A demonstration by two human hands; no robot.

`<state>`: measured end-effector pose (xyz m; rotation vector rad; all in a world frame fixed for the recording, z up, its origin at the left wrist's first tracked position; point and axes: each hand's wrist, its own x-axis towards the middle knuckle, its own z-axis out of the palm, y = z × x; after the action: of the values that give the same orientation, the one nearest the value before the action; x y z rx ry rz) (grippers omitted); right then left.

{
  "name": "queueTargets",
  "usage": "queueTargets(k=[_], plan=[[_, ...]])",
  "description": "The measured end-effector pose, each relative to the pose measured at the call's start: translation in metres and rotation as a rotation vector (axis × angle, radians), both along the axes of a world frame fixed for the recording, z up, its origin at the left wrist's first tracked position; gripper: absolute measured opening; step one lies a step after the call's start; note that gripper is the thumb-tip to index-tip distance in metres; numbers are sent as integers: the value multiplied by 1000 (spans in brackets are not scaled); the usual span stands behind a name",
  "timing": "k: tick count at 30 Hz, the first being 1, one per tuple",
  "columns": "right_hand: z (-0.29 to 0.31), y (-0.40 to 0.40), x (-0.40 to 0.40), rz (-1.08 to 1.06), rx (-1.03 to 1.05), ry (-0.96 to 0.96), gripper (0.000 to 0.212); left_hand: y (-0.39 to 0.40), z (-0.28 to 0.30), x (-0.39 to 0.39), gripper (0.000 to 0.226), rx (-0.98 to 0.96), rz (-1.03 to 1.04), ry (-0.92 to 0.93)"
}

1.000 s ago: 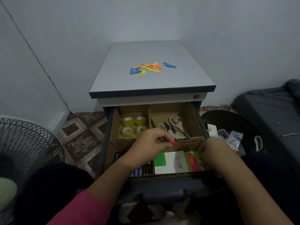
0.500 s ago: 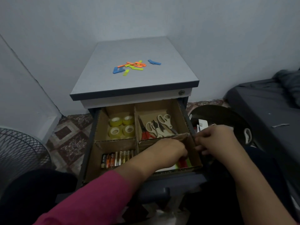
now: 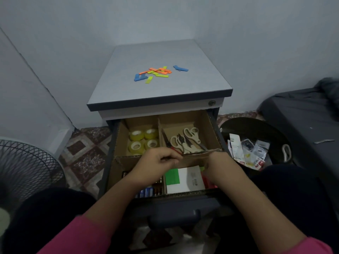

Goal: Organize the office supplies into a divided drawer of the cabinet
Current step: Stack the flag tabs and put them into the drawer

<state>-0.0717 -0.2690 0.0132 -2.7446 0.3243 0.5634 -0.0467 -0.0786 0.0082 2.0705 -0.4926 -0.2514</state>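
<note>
The cabinet's top drawer (image 3: 110, 162) is pulled out and lined with a cardboard divider (image 3: 194, 158) making four compartments. Yellow tape rolls (image 3: 143, 140) lie back left and scissors (image 3: 187, 140) back right. Batteries (image 3: 146, 191) sit front left, and green and white note pads (image 3: 183, 177) front right. My left hand (image 3: 157, 165) pinches the top edge of the cross wall near its middle. The right end of that wall is gripped by my right hand (image 3: 218, 165), whose fingertips are hidden. Coloured paper strips (image 3: 157, 72) lie loose on the cabinet top (image 3: 183, 88).
A black round bin (image 3: 275, 136) holding torn packaging (image 3: 247, 153) stands on the floor to the right. Beyond the bin is a dark mattress (image 3: 302, 116). A fan's wire guard (image 3: 23, 167) is at the left, and my knees flank the drawer front.
My view swung left and back to centre. Both hands stayed at the cross wall; the left hand drew back from the front right compartment to the wall's top edge.
</note>
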Motion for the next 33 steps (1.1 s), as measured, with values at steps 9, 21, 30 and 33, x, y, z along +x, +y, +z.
queueTargets(k=[9, 21, 30, 33], plan=[[-14, 6, 10, -56, -26, 94, 16, 1, -1, 4, 19, -131, 24, 108], [-17, 6, -4, 26, -159, -94, 18, 1, -3, 4, 15, -92, 22, 101], [-21, 8, -4, 32, -154, -144, 16, 0, -3, 2, 15, -97, 26, 117], [-22, 7, -3, 26, -158, -139, 11, 1, -3, 2, 15, -94, 24, 117]])
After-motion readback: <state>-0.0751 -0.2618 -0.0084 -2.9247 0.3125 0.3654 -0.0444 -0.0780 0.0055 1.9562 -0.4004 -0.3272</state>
